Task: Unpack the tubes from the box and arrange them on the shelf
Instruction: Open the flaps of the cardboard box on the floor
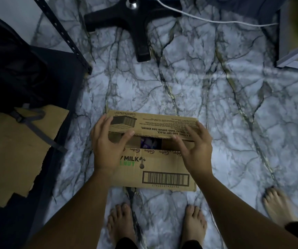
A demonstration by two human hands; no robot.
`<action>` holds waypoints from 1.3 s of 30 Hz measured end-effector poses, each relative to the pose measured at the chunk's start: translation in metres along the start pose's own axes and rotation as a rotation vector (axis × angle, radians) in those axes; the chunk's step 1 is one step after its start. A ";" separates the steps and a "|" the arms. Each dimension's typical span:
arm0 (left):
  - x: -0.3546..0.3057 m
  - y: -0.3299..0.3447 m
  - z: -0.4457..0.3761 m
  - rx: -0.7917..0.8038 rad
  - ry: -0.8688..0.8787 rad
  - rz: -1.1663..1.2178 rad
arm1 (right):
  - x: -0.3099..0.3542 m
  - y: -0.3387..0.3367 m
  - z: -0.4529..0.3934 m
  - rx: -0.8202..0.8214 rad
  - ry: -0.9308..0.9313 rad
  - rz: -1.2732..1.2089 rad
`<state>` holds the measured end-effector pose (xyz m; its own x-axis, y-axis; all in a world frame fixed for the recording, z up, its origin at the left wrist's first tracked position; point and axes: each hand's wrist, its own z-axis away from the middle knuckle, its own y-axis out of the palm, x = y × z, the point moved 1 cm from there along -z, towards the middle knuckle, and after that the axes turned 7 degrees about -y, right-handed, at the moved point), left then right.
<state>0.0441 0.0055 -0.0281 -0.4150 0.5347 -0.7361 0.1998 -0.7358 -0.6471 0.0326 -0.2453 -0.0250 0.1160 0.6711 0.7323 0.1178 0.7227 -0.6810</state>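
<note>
So, progress: barely begun, by my reading. The cardboard box (153, 151) lies on the marble floor (216, 108) with its top flaps only partly parted.
Done: nothing unpacked that I can see; no tubes lie on the floor or on the shelf.
Left: open the flaps fully, lift the tubes out, carry them to the shelf and line them up.
Tubes: not clearly visible. Something purple shows through the dark gap between the flaps, but it is too small and dim to say what it is.
Shelf: the dark metal shelf (62, 72) stands at the left, well apart from the box; a black bag (9, 69) and a sheet of cardboard (15, 151) rest on it.
Left hand: the left hand (107, 144) lies over the box's left end, fingers spread and nearly straight, thumb reaching toward the edge of the far flap. It grips nothing.
Right hand: the right hand (195, 146) sits at the right end, fingers loosely bent, fingertips touching the far flap's edge; not closed round it.
Arms: both forearms reach forward and down from the bottom edge of the view.
Stance: bare feet stand just behind the box.
Likely next: pulling the flaps apart.
</note>
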 end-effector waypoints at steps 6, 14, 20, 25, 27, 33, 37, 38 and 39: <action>0.025 0.006 -0.007 0.064 0.284 -0.158 | -0.025 0.010 0.005 0.040 -0.181 0.097; -0.021 0.003 -0.055 0.003 0.286 -0.088 | -0.006 0.001 -0.044 -0.164 -0.285 0.109; -0.036 0.016 -0.101 0.018 0.163 0.053 | -0.013 0.012 -0.092 -0.158 -0.131 0.055; -0.011 0.037 -0.113 0.158 0.104 -0.079 | -0.044 0.033 -0.106 0.072 -0.037 0.056; 0.006 0.045 -0.116 0.196 0.072 -0.182 | -0.058 0.038 -0.102 0.146 0.002 0.121; 0.028 0.044 -0.099 0.214 0.011 -0.232 | -0.068 0.036 -0.086 0.166 0.083 0.123; 0.033 0.031 -0.057 0.151 0.008 -0.230 | -0.054 0.026 -0.042 0.068 0.116 0.162; 0.036 0.028 -0.042 0.125 -0.001 -0.237 | -0.051 0.025 -0.027 0.062 0.104 0.189; 0.039 0.026 -0.027 0.100 -0.013 -0.259 | -0.049 0.025 -0.010 0.061 0.103 0.192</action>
<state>0.0569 0.0182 -0.0788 -0.4522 0.7056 -0.5455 -0.0027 -0.6127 -0.7903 0.0401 -0.2617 -0.0781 0.2312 0.7789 0.5830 0.0244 0.5944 -0.8038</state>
